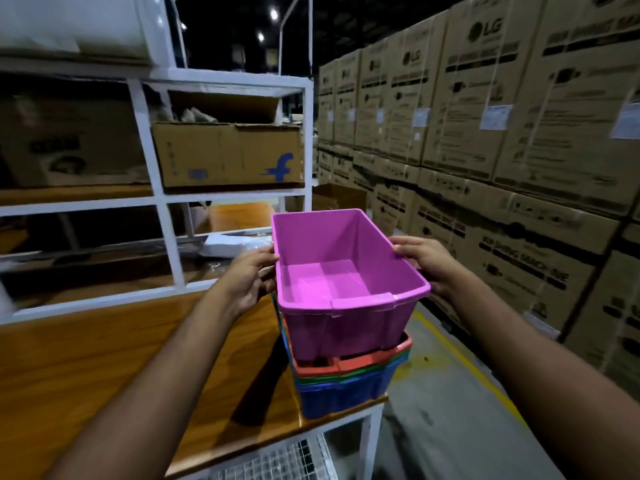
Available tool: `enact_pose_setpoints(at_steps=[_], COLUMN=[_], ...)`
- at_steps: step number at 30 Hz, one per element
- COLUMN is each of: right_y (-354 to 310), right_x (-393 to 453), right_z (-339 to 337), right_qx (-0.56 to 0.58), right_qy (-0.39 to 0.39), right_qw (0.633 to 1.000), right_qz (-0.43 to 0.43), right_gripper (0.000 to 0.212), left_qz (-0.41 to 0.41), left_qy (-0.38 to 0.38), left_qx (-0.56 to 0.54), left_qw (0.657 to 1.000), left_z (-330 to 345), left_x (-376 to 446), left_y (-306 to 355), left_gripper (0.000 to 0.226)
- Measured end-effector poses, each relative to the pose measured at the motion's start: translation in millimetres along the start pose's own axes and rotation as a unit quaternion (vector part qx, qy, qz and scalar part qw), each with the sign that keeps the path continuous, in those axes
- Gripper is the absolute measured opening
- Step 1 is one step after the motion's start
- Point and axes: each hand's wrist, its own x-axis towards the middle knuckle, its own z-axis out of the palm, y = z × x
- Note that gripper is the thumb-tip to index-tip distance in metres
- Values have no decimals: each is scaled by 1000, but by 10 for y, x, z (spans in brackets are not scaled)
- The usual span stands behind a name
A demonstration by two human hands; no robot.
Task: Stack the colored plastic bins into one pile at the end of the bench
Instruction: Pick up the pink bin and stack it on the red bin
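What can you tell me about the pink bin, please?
The pink bin is rectangular, open-topped, glossy plastic with a rolled rim, tapered walls and nothing inside. It sits upright, slightly askew, partly nested in the red bin atop the pile at the bench end. The left hand and right hand grip its long sides at the rim.

The pink bin (346, 278) is smooth moulded plastic with a soft sheen, and the red bin (349, 363), green bin (346, 377) and blue bin (343, 396) nested under it look like the same plastic. The desk (104, 358) has a glossy wood-grain top on a white-painted metal frame. The shelf rack (159, 199) is white-painted metal too, and the cartons (485, 98) are matt brown cardboard with paper labels.
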Motion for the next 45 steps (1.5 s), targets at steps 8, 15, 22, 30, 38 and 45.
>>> enact_pose_setpoints(at_steps=[8, 15, 22, 30, 38, 45], right_y=[136, 415, 792, 981, 1073, 982], right_x=[330, 512, 498, 487, 485, 475], right_z=[-248, -217, -229, -231, -226, -110], right_qx=[26, 28, -16, -84, -137, -359], right_qy=[-85, -133, -139, -142, -144, -75], right_qw=[996, 990, 989, 985, 980, 924], right_qz=[22, 29, 50, 58, 26, -107], right_gripper=[32, 38, 31, 33, 31, 33], left_qz=[12, 8, -30, -21, -2, 32], left_qy=[50, 136, 190, 263, 275, 278], left_qx=[46, 76, 113, 180, 229, 342], left_qw=[998, 988, 975, 948, 934, 897], left_z=[92, -14, -80, -59, -116, -32], left_x=[132, 175, 140, 115, 56, -28], left_y=[-252, -485, -853, -1074, -1173, -1074], left_gripper=[29, 33, 26, 24, 24, 27])
